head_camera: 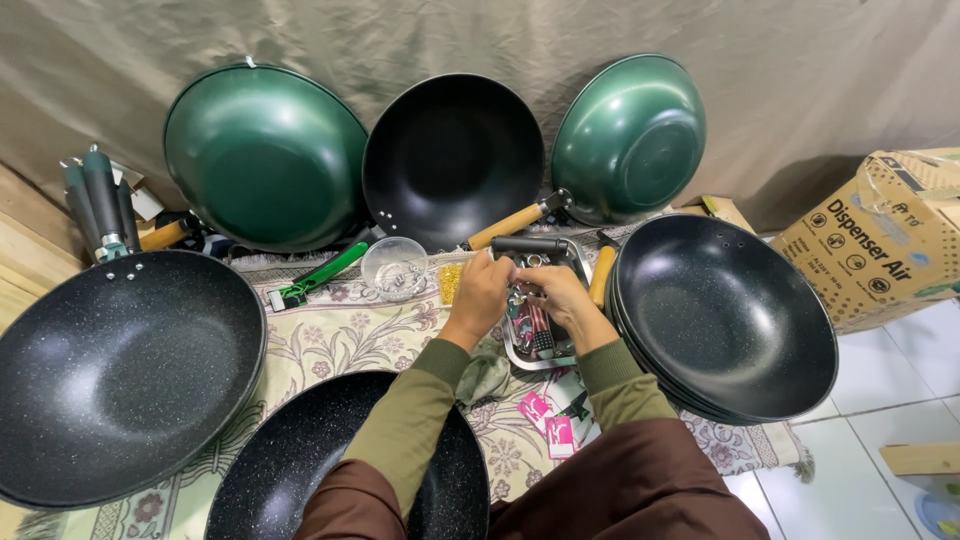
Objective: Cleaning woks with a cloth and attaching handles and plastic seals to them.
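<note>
Patterned floor mat: metal tray of small parts at centre. Left hand and right hand are pinched together on a small part above the tray; the part is best kept over it, between black woks.

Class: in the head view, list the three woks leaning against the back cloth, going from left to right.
Big green wok → black wok → smaller green wok.
</note>
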